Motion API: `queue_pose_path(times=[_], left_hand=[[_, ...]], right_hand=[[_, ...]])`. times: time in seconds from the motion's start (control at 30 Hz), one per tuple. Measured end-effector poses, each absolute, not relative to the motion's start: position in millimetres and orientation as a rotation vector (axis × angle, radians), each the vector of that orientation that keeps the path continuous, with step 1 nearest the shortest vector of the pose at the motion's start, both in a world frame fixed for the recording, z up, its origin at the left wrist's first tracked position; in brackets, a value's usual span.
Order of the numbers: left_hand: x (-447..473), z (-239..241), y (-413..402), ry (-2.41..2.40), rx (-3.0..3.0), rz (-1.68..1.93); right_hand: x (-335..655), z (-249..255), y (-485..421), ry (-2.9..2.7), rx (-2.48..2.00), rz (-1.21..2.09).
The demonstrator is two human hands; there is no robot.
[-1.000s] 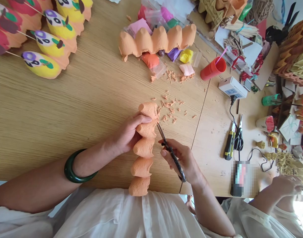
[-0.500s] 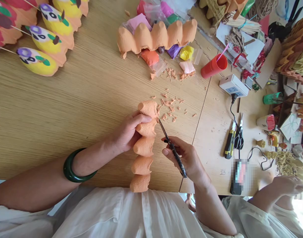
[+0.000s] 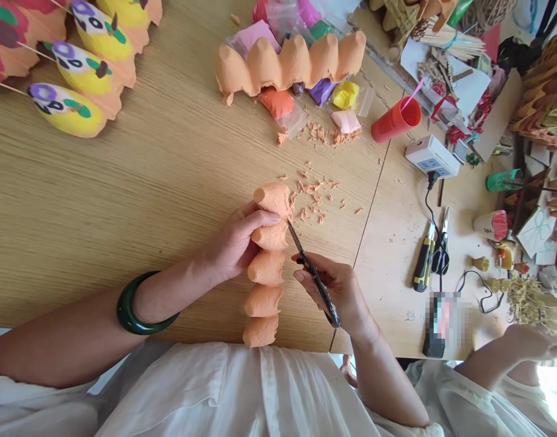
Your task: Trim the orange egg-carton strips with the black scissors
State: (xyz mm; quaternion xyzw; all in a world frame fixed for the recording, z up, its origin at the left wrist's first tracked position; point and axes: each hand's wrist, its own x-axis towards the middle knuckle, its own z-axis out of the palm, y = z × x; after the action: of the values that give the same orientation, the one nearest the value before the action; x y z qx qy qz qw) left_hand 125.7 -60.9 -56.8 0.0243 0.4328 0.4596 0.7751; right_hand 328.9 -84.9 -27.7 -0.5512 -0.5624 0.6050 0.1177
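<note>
Orange pulp carton fills the middle of the head view: a strip of egg-carton cups [image 3: 266,267] runs from your lap edge up across the wooden bench [image 3: 124,194], its far end lying among the trimmings. Your left hand [image 3: 235,243] is wrapped around the strip near that far end, fingers curled over the second cup and the thumb pressed along its side, so the hand is clamped on the carton. A dark green bangle [image 3: 139,303] sits on that wrist. Your right hand [image 3: 337,291] is closed around the handles of a pair of black scissors [image 3: 311,273]; the blades point up and left, with the tips touching the strip's right edge just beside your left fingertips. Whether the blades are parted is too fine to tell. Orange shavings [image 3: 315,194] lie scattered on the bench just beyond the strip. Farther back rests a second carton strip [image 3: 290,64] with coloured clay bags behind and beside it, and a red cup [image 3: 394,121] lies near a white power strip [image 3: 431,155]. At the lower right corner, another person's hand [image 3: 531,343] is at work, well apart from yours.
</note>
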Motion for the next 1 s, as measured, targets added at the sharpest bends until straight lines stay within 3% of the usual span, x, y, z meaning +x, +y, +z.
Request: queue_pose_path(times=[0.2, 0.37, 0.5, 1.0], left_hand=[[127.2, -54.8, -61.4, 0.93, 0.075, 1.018], [126.9, -52.0, -60.7, 0.969, 0.187, 1.044], [125.0, -44.0, -57.3, 1.011, 0.163, 1.008], [128.2, -59.2, -61.2, 0.881, 0.029, 1.036]], right_hand=[[328.6, -23.7, -89.1, -1.699, -1.655, 1.703], [326.3, -19.7, -85.6, -1.254, -1.595, 2.043], [333.3, -22.3, -79.1, -0.951, -1.538, 2.113], [327.7, -26.4, -81.7, -1.478, -1.537, 1.882]])
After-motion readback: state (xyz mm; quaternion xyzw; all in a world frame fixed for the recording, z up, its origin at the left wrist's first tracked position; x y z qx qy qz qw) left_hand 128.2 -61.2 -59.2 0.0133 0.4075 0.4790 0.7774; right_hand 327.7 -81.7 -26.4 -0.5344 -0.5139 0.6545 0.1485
